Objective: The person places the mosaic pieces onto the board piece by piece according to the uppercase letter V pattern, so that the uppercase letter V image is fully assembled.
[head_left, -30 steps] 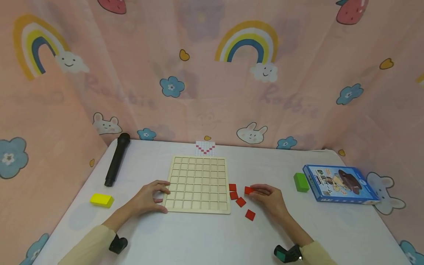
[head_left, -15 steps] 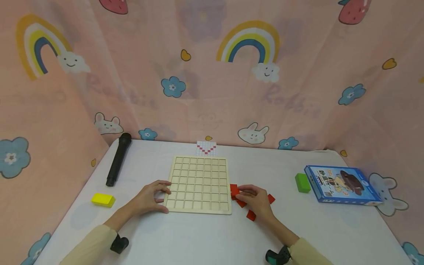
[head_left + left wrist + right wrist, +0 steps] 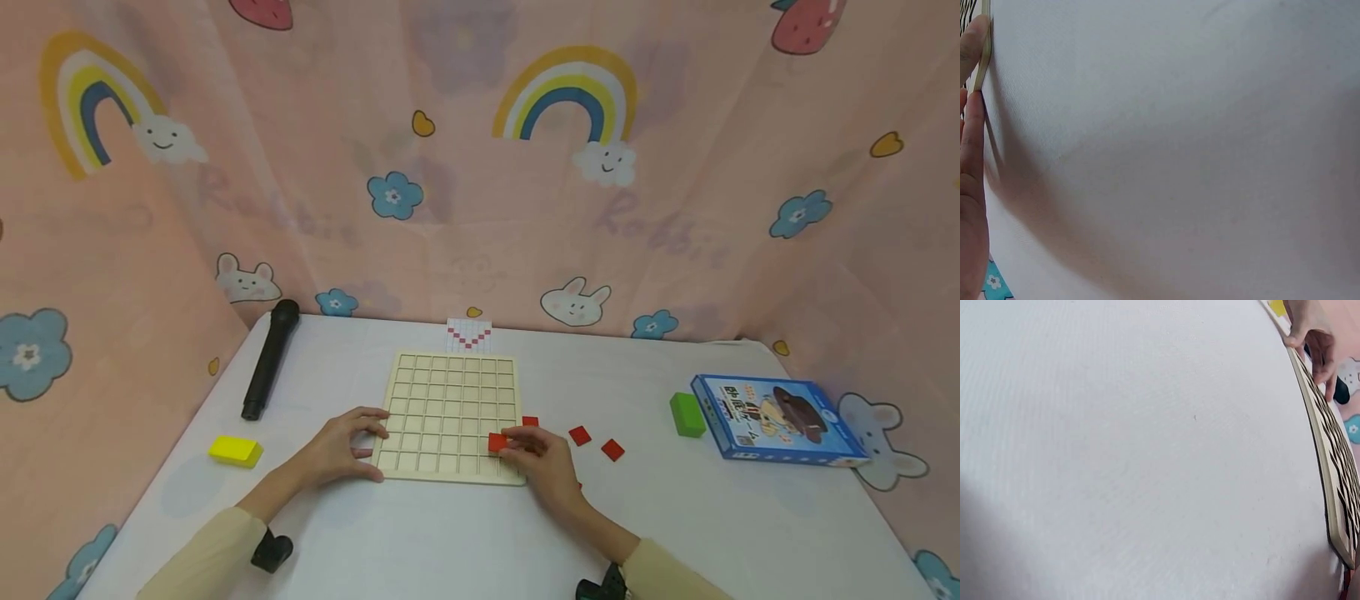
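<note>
A pale wooden grid board (image 3: 442, 417) lies flat on the white table. At its lower left corner my left hand (image 3: 341, 446) holds the edge, thumb near the corner and fingers on the left side. My right hand (image 3: 551, 471) pinches a red square tile (image 3: 497, 443) over the cells near the right edge; whether the tile touches the board I cannot tell. The left wrist view has fingers (image 3: 972, 150) against the board's edge (image 3: 986, 47). In the right wrist view the board (image 3: 1325, 456) runs along the right side; the held tile is not clearly visible there.
Loose red tiles (image 3: 580, 435) lie right of the board, some partly hidden by the right hand. A card with a red pattern (image 3: 468, 336) lies behind it. Around are a black microphone (image 3: 272, 358), yellow block (image 3: 236, 452), green block (image 3: 687, 414) and blue box (image 3: 780, 421).
My right hand has moved left from the loose tiles to over the board, now with a red tile in its fingers. One loose tile lies farther right than before. The left hand stays put.
</note>
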The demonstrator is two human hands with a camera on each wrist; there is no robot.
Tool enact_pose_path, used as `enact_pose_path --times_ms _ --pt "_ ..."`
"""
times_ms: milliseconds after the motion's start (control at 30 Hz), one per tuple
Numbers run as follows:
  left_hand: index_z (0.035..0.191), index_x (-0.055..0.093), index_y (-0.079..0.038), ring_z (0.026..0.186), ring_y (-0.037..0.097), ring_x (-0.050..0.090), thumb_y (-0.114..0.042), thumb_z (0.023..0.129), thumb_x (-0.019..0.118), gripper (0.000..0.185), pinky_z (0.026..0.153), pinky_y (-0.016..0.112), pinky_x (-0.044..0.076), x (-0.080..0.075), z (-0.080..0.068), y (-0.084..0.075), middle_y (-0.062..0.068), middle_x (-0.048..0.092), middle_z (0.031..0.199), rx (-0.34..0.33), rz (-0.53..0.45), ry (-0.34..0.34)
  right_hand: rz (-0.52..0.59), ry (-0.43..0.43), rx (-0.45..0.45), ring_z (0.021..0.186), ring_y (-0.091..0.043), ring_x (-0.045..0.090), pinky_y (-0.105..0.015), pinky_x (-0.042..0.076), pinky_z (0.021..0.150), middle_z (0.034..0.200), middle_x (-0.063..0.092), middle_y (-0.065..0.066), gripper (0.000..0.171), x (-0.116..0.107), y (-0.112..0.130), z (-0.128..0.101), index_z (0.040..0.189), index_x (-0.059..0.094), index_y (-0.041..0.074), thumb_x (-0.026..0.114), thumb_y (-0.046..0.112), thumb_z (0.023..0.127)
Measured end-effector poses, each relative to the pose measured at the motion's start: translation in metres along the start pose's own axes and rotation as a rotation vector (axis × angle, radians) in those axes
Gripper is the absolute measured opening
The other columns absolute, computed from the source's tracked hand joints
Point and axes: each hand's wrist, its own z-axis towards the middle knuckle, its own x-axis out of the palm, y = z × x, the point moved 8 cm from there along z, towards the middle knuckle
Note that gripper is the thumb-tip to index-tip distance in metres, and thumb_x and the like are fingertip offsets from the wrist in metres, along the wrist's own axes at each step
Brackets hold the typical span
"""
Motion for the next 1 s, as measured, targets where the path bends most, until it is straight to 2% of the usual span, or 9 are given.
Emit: enact_pose_path --times_ms 200,400,533,833,1000 --pt "0.1 0.065 -0.013 0.13 0.04 0.041 -0.022 0.058 0.091 0.05 0.082 0.018 0.055 -0.001 0.001 -0.001 0.012 0.048 0.137 0.008 0.007 0.003 0.029 0.027 -0.001 0.084 -0.018 0.066 -0.014 0.054 0.075 0.094 0.071 -0.01 0.028 0.018 0.006 0.0 0.103 0.071 0.002 0.079 0.004 0.076" --pt "0.099 0.065 -0.013 0.13 0.04 0.04 -0.022 0.058 0.091 0.05 0.082 0.019 0.056 -0.001 0.001 0.0 0.012 0.048 0.137 -0.002 0.0 0.002 -0.08 0.03 -0.021 0.078 -0.016 0.066 -0.015 0.056 0.074 0.086 0.07 -0.006 0.028 0.035 0.008 0.002 0.103 0.071 0.004 0.08 0.009 0.077" --pt "0.099 0.065 -0.013 0.13 0.04 0.041 -0.021 0.058 0.091 0.049 0.082 0.019 0.056 0.0 0.0 0.0 0.012 0.048 0.137 0.004 -0.02 0.005 -0.107 0.036 -0.034 0.075 -0.014 0.066 -0.016 0.057 0.072 0.083 0.07 -0.005 0.026 0.044 0.01 0.004 0.101 0.071 0.004 0.08 0.007 0.076" --pt "0.099 0.064 -0.011 0.129 0.042 0.041 -0.021 0.057 0.091 0.051 0.081 0.018 0.055 0.001 -0.001 -0.001 0.014 0.048 0.137 0.038 -0.044 0.005 -0.193 0.047 -0.134 0.07 -0.012 0.064 -0.017 0.057 0.068 0.078 0.069 -0.003 0.026 0.054 0.02 0.008 0.099 0.072 0.0 0.08 0.002 0.075" --pt "0.099 0.063 -0.01 0.128 0.043 0.041 -0.019 0.057 0.091 0.051 0.082 0.018 0.055 0.001 -0.001 -0.001 0.015 0.047 0.137 0.038 -0.073 0.013 -0.207 0.083 -0.181 0.072 -0.013 0.063 -0.017 0.057 0.068 0.082 0.07 -0.006 0.027 0.056 0.024 0.01 0.102 0.072 -0.001 0.078 -0.002 0.076"
